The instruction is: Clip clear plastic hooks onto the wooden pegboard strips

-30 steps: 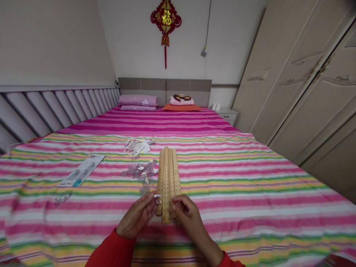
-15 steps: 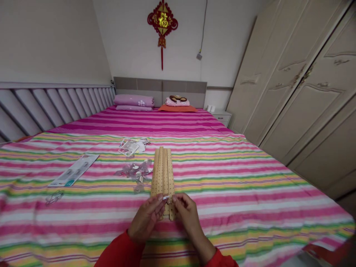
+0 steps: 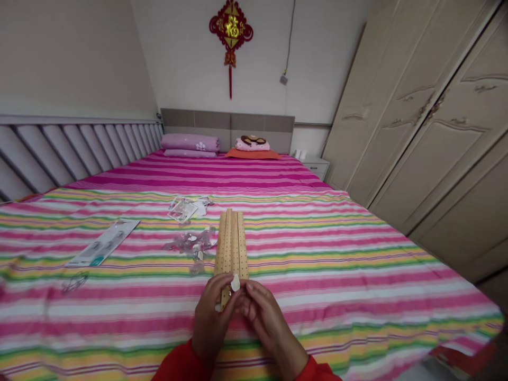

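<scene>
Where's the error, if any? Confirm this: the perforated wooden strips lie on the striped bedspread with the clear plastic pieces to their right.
Wrong on one point: the clear plastic pieces lie to the left of the perforated wooden strips, not to their right, as the head view shows. The strips do lie on the striped bedspread.

The left hand point(image 3: 211, 320) and right hand point(image 3: 270, 330) are covering the near end of the perforated wooden strips point(image 3: 232, 243), and that small white piece point(image 3: 235, 282)? Too small to call!

Two hands point(image 3: 234, 317) are over what appear to be three perforated wooden strips point(image 3: 232, 243). To their left lies one printed card point(image 3: 103, 242), and one red knot hanging point(image 3: 230, 32) is on the far wall.
</scene>
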Tool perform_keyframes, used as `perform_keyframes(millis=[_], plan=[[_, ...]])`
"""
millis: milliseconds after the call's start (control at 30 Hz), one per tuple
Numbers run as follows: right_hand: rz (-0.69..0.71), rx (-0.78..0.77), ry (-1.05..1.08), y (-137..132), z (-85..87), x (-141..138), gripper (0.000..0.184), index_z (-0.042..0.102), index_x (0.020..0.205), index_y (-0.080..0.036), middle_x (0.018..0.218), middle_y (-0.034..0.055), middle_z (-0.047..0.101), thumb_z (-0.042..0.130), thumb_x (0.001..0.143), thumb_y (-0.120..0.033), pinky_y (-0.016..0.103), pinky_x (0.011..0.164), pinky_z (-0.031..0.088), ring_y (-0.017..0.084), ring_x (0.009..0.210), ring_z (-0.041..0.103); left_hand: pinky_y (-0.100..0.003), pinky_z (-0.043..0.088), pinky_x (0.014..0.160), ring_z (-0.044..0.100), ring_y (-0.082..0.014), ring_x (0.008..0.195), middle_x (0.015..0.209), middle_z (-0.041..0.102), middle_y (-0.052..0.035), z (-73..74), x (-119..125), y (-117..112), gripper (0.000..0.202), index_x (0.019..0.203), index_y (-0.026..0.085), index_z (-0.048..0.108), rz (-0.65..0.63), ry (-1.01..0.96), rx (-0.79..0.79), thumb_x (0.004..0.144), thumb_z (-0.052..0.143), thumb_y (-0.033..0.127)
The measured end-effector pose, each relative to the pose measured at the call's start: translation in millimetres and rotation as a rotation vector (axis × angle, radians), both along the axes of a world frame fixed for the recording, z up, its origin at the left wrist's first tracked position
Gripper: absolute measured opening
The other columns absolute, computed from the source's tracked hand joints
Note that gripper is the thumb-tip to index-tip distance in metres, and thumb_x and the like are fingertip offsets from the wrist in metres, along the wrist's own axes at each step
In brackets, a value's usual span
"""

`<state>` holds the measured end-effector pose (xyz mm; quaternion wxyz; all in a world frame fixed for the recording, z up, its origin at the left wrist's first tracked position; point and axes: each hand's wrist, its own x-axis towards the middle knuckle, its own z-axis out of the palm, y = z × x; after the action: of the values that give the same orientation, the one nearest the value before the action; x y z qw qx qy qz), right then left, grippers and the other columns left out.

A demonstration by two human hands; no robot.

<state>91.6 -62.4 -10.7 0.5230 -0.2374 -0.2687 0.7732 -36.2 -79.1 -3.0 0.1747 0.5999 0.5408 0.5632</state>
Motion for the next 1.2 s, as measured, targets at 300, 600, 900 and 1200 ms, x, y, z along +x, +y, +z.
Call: perform_keyframes(millis=[300, 600, 900, 1200], plan=[[-0.066, 0.096, -0.15, 2, -10.8, -12, 0.035, 0.074, 0.093, -0.017, 0.078, 0.0048, 0.073, 0.083, 0.063, -0.032, 0.028, 0.071, 0.05, 0.017, 0.072, 0.067, -0.041, 0.045, 0.098, 0.059, -0.0252, 0.11, 0.118, 0.065, -0.0106, -17.7, -2, 6, 0.037, 0.118, 0.022, 0.059, -0.022, 0.223, -0.02, 0.081, 0.051, 0.023], [-0.033, -0.043, -0.075, 3, -11.7, -6, 0.033, 0.074, 0.09, -0.015, 0.079, 0.007, 0.074, 0.082, 0.064, -0.034, 0.026, 0.06, 0.05, 0.017, 0.065, 0.066, -0.039, 0.047, 0.097, 0.056, -0.0254, 0.114, 0.12, 0.062, -0.0112, -11.0, 5, 2, 0.041, 0.12, 0.022, 0.059, -0.095, 0.185, -0.049, 0.079, 0.056, 0.024], [0.092, -0.121, 0.057, 3, -17.6, 6, 0.028, 0.069, 0.083, -0.012, 0.072, 0.0046, 0.069, 0.08, 0.068, -0.034, 0.019, 0.048, 0.044, 0.009, 0.05, 0.06, -0.031, 0.052, 0.068, 0.065, -0.0206, 0.075, 0.078, 0.07, -0.0056, 0.1, -5, 14, 0.038, 0.088, 0.018, 0.067, -0.167, -0.452, -0.469, 0.065, 0.07, 0.047], [0.076, -0.075, -0.179, 6, -23.3, 10, 0.035, 0.07, 0.076, -0.011, 0.066, 0.0057, 0.069, 0.077, 0.067, -0.045, 0.022, 0.048, 0.044, 0.01, 0.047, 0.058, -0.026, 0.048, 0.057, 0.061, -0.0153, 0.06, 0.064, 0.065, -0.0003, -1.5, -3, 20, 0.037, 0.073, 0.017, 0.064, -0.312, -0.639, -0.664, 0.057, 0.077, 0.047]])
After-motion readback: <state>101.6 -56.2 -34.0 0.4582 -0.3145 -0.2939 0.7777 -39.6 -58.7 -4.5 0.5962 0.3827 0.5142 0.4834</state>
